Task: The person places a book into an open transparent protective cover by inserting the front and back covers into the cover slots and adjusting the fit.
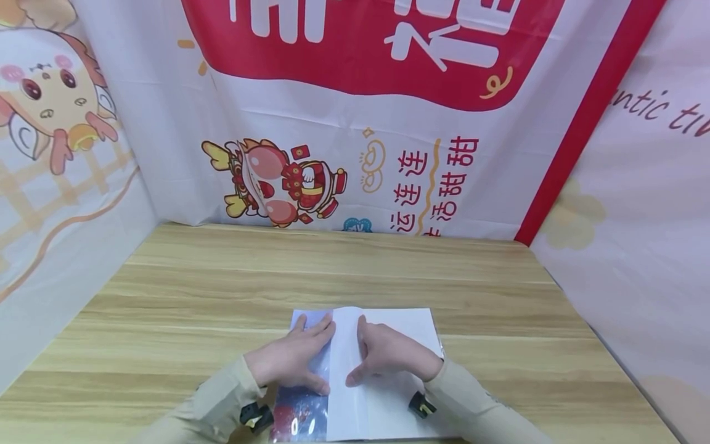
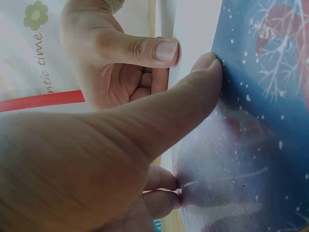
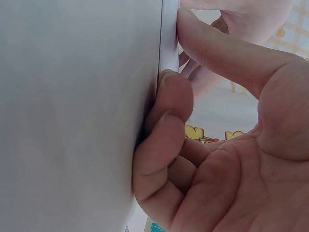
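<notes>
A book [image 1: 396,410] lies open at the near side of the table, a blue, snow-dotted printed part [image 2: 251,140] on its left. A white paper strip [image 1: 348,410] runs along its middle, bowed upward at the far end. My left hand [image 1: 294,357] presses the blue part with spread fingers, thumb and fingertips near the strip's left border. Over the strip's right border is my right hand [image 1: 391,351], thumb [image 3: 207,43] touching the strip and other fingers [image 3: 159,154] bent against the white paper. Whether paper lies between that thumb and those fingers is hidden.
The wood-grain table [image 1: 222,290] extends beyond the book on both sides. Printed white cloth [image 1: 310,111] hangs along its back edge, and more cloth [image 1: 621,234] flanks the right side. Beige sleeves [image 1: 477,401] with small black wrist devices [image 1: 256,417] cover my forearms.
</notes>
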The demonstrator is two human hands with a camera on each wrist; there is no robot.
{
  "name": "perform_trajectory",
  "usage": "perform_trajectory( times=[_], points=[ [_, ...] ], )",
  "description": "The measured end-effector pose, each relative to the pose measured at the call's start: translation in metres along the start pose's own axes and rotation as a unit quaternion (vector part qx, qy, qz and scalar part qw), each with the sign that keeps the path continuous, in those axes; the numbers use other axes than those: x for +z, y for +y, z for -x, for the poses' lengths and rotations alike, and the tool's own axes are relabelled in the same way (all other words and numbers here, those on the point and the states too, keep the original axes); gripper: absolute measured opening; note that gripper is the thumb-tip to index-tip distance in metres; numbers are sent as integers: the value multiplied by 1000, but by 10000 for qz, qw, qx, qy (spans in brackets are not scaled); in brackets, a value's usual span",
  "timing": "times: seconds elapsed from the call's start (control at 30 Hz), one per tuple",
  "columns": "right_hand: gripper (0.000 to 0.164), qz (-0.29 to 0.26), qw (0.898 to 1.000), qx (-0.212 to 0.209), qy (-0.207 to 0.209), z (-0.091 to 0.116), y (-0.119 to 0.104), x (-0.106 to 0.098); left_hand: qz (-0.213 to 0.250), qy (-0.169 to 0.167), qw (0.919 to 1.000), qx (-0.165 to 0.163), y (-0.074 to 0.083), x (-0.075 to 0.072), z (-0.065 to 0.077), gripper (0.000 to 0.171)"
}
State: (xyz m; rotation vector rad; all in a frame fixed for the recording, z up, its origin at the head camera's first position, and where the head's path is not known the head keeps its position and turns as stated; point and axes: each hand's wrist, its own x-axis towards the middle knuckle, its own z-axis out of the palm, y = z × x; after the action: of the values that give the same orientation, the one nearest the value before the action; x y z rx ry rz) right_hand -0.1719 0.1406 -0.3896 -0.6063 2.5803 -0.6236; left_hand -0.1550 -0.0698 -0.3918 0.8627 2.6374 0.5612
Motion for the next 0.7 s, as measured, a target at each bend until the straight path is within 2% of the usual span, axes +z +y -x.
perform_trajectory(
  times=[0.7],
  points=[
    [116,-46,10000,-29,4,1,0,-1,27,-24,10000,57,1,-2,1,107]
  ],
)
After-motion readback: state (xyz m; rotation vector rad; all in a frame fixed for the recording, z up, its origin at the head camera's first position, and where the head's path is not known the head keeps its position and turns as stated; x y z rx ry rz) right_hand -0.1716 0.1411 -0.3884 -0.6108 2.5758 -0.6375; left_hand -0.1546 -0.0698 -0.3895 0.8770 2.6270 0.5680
